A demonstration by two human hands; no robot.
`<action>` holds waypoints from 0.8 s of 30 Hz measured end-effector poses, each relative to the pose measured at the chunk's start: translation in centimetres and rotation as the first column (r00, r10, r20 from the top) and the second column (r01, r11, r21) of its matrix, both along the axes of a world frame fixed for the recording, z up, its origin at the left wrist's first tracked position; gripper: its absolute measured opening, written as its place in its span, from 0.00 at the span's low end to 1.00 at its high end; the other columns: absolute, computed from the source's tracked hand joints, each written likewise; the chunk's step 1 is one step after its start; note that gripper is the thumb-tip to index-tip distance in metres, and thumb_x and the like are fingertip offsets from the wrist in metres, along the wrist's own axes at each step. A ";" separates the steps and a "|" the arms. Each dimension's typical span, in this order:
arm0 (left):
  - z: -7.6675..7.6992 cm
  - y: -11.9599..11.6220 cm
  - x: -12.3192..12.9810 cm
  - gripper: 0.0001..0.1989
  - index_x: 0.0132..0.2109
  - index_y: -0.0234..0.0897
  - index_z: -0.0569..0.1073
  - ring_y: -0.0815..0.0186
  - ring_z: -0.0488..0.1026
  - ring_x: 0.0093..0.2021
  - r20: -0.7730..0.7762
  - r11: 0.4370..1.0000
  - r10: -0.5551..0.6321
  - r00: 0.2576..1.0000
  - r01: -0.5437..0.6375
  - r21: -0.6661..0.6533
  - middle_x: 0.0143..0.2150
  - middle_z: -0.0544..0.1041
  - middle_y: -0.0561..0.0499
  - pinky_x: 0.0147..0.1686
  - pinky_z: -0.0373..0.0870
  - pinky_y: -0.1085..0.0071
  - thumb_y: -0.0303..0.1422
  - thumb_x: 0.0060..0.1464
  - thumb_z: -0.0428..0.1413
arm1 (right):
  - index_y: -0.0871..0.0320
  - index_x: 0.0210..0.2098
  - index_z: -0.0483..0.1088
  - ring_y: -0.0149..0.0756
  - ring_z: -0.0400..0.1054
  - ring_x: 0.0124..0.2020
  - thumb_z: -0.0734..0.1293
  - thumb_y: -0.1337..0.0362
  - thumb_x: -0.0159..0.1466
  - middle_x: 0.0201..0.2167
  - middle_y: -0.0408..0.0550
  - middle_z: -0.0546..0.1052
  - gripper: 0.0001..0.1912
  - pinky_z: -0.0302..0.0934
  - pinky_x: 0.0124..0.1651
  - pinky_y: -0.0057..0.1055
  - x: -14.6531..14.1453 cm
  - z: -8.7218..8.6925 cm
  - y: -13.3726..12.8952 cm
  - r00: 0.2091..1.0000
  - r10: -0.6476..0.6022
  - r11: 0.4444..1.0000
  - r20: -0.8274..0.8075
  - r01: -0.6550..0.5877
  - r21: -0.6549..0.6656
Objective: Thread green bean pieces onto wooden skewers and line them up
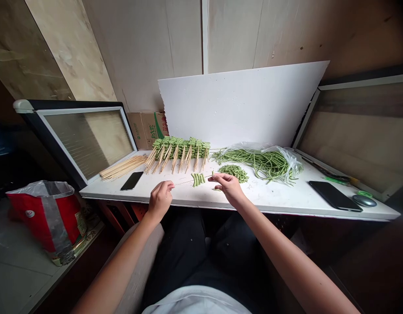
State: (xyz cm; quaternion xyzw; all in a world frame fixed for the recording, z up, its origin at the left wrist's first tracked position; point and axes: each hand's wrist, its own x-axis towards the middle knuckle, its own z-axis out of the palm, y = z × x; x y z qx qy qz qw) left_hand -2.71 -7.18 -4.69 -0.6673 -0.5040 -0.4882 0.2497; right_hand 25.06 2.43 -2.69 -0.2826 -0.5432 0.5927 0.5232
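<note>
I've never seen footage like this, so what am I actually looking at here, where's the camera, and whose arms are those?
This is a single picture from a camera worn on a person's head, looking forward and down. There is no machine: the two bare arms are that person's own. The left hand and right hand pinch a thin skewer between them, with short green bean pieces apparently on it. On the white table are rows of skewered beans, a pile of cut beans, long beans on a plastic bag, loose skewers, and two phones.
</note>
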 end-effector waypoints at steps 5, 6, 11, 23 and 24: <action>0.0 0.0 -0.2 0.17 0.40 0.38 0.74 0.64 0.81 0.36 -0.041 1.000 -0.005 0.999 0.006 0.022 0.34 0.82 0.50 0.39 0.77 0.71 0.15 0.57 0.46 | 0.56 0.33 0.82 0.46 0.77 0.44 0.80 0.49 0.53 0.38 0.53 0.84 0.18 0.68 0.34 0.32 -0.7 0.0 -0.6 0.999 -0.042 0.999 -0.020 0.042 -0.001; 0.0 0.0 -0.3 0.17 0.40 0.38 0.74 0.64 0.82 0.36 -0.031 1.000 -0.005 1.000 0.005 0.013 0.34 0.82 0.50 0.39 0.77 0.71 0.15 0.57 0.46 | 0.55 0.34 0.82 0.44 0.76 0.42 0.80 0.48 0.53 0.38 0.53 0.83 0.18 0.69 0.35 0.33 -0.7 0.0 -0.7 0.999 -0.054 0.998 -0.011 0.054 0.020; 0.1 0.1 -0.5 0.16 0.38 0.39 0.74 0.64 0.82 0.36 0.019 0.999 0.007 1.000 -0.006 -0.039 0.34 0.82 0.50 0.38 0.77 0.71 0.16 0.55 0.47 | 0.54 0.35 0.82 0.38 0.72 0.32 0.80 0.46 0.52 0.39 0.51 0.83 0.20 0.69 0.36 0.37 -0.5 0.6 -1.0 0.993 -0.104 0.988 0.046 0.098 0.116; 0.5 -0.2 0.7 0.16 0.39 0.39 0.74 0.66 0.81 0.36 0.027 0.999 -0.041 0.999 0.042 -0.023 0.34 0.82 0.51 0.38 0.77 0.73 0.16 0.58 0.47 | 0.54 0.29 0.80 0.40 0.72 0.39 0.80 0.48 0.52 0.40 0.49 0.81 0.17 0.66 0.38 0.34 -2.2 -0.9 -1.5 0.999 -0.042 0.997 -0.002 0.042 0.061; 0.7 -0.2 0.6 0.16 0.39 0.39 0.74 0.65 0.81 0.36 0.021 0.999 -0.041 0.999 0.041 -0.015 0.34 0.82 0.50 0.39 0.77 0.72 0.16 0.58 0.47 | 0.54 0.29 0.80 0.40 0.72 0.39 0.80 0.48 0.52 0.40 0.49 0.81 0.17 0.66 0.36 0.34 -2.3 -0.9 -1.5 1.000 -0.025 0.999 -0.002 0.025 0.039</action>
